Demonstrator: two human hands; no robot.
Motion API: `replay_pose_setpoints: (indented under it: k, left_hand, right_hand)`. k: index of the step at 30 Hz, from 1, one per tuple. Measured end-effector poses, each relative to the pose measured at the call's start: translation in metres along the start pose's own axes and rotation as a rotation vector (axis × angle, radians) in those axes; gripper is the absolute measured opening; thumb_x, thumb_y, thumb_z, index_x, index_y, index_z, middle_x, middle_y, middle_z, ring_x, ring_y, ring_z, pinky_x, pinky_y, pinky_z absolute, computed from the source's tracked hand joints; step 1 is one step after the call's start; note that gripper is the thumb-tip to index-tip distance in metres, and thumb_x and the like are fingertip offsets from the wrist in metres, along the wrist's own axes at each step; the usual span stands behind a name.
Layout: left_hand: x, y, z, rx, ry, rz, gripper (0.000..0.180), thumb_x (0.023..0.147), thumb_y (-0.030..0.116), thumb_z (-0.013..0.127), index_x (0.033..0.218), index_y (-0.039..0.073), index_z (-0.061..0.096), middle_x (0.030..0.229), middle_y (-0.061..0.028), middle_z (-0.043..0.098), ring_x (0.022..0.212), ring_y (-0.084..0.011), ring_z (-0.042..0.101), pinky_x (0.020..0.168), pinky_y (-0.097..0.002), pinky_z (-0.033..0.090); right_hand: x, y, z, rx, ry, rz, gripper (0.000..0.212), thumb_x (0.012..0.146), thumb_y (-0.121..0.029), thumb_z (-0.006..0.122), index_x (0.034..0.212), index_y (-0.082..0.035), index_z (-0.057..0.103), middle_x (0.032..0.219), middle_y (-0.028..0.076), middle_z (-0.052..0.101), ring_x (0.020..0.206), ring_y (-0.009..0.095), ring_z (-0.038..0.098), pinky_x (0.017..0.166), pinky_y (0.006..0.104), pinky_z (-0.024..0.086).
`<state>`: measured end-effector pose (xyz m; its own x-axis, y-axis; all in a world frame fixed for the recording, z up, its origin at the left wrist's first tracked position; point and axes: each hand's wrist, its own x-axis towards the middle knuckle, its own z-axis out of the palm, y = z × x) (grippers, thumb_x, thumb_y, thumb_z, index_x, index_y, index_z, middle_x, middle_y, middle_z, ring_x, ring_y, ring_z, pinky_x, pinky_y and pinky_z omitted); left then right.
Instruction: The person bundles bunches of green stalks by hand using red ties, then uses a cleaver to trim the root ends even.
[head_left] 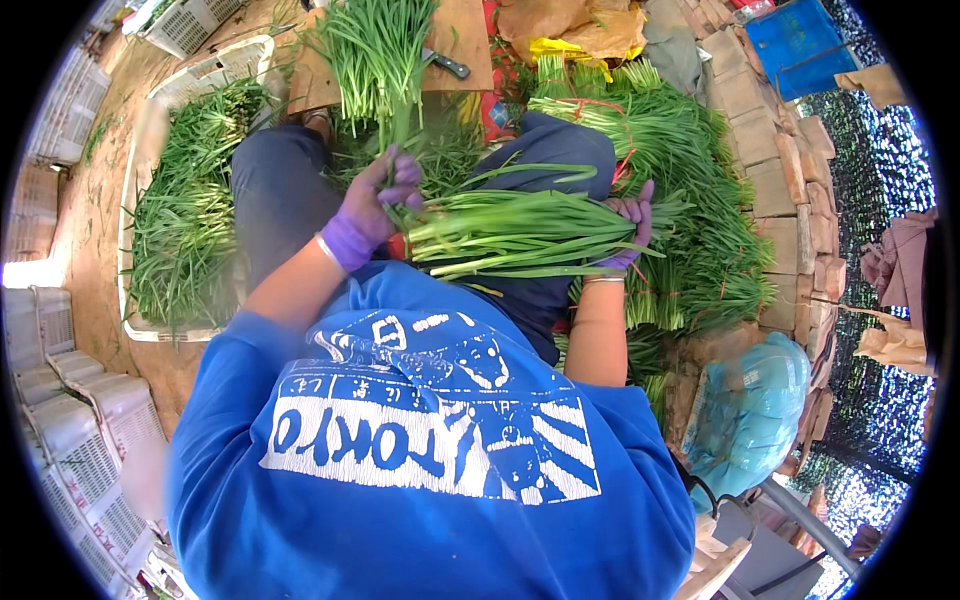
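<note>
We see a loose bundle of long, flat green leaves lying over the lap between the hands, its long axis running left to right. Our right hand in a purple glove curls round its right end. Our purple-gloved left hand is just beside the opposite end, nearer the upright green sheaf on the far brown board; its fingers are bent, but we cannot tell what they pinch.
</note>
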<state>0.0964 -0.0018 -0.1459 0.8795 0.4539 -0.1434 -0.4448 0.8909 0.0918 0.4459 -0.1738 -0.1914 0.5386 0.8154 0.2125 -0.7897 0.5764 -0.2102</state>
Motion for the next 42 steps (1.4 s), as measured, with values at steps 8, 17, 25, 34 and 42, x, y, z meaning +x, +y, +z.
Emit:
replay_pose_setpoints:
  k: [8,17,25,34,42]
  left_hand:
    - [-0.082,0.083,-0.045,0.12,0.377,0.237,0.027,0.102,0.032,0.049,0.102,0.006,0.056,0.079,0.0001,0.054,0.046,-0.0034,0.037,0.045,-0.0226,0.035]
    - [-0.126,0.187,-0.03,0.053,0.303,0.762,0.032,0.103,0.032,0.043,0.109,0.005,0.059,0.076,-0.0013,0.058,0.049,-0.0061,0.04,0.044,-0.0216,0.033]
    - [-0.081,0.133,0.075,0.06,-0.267,0.246,0.033,0.105,0.027,0.039,0.107,-0.001,0.056,0.081,-0.0014,0.049,0.051,-0.0055,0.042,0.047,-0.0237,0.038]
    - [-0.009,0.079,0.167,0.053,-0.541,-0.069,0.034,0.099,0.033,0.051,0.117,0.004,0.052,0.085,-0.003,0.057,0.049,-0.0047,0.048,0.048,-0.0231,0.04]
    - [-0.033,0.097,0.189,0.167,-0.488,0.149,0.027,0.102,0.031,0.044,0.103,0.006,0.054,0.08,0.0003,0.049,0.047,-0.0036,0.045,0.044,-0.0222,0.034]
  right_hand:
    - [0.002,-0.003,-0.004,0.052,0.051,0.016,0.042,0.102,-0.016,0.039,0.142,-0.012,0.049,0.065,-0.007,0.044,0.064,0.01,0.046,0.071,0.0303,0.041]
    - [0.003,-0.007,0.009,0.038,0.146,0.008,0.037,0.102,-0.018,0.041,0.136,-0.012,0.054,0.069,-0.007,0.046,0.067,0.011,0.047,0.072,0.0293,0.043]
    - [0.058,0.047,0.158,-0.427,-0.208,0.334,0.038,0.097,-0.009,0.05,0.133,0.001,0.052,0.076,-0.002,0.046,0.069,0.01,0.047,0.067,0.025,0.043]
    - [0.063,0.15,0.29,-1.145,-0.452,0.426,0.042,0.085,-0.014,0.064,0.122,0.005,0.062,0.093,0.012,0.069,0.07,0.013,0.062,0.064,0.0248,0.05]
    - [0.069,0.143,0.284,-1.203,-0.564,0.609,0.036,0.084,-0.01,0.065,0.118,0.0,0.064,0.117,0.012,0.068,0.077,0.015,0.064,0.063,0.027,0.052]
